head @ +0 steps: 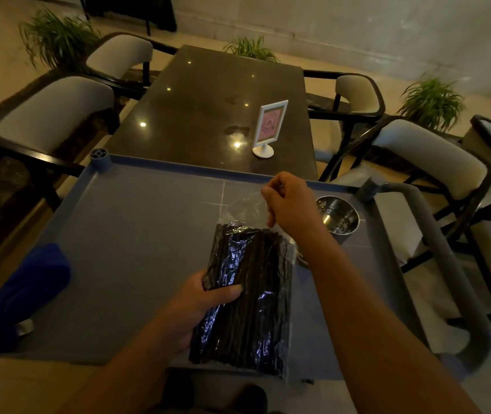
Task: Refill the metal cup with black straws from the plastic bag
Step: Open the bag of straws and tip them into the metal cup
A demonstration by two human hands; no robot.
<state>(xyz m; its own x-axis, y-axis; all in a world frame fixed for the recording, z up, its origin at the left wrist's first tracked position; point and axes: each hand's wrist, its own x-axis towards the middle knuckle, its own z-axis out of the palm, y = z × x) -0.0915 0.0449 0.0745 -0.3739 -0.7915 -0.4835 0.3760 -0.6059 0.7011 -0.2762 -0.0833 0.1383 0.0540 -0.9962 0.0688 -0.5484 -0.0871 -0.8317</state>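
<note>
A clear plastic bag (247,297) packed with black straws is held above the grey cart tray (136,234). My left hand (205,300) grips the bag's left side near the middle, thumb across the front. At the bag's open upper end, my right hand (289,204) pinches the loose clear plastic. The metal cup (338,218) stands upright on the tray's far right corner, just right of my right hand. No straws show inside it.
A blue cloth (32,288) lies on the tray's left edge. The cart's grey handle (447,264) runs along the right. Beyond the cart is a dark table (202,109) with a white framed sign (269,127). Padded chairs (59,112) and potted plants surround it.
</note>
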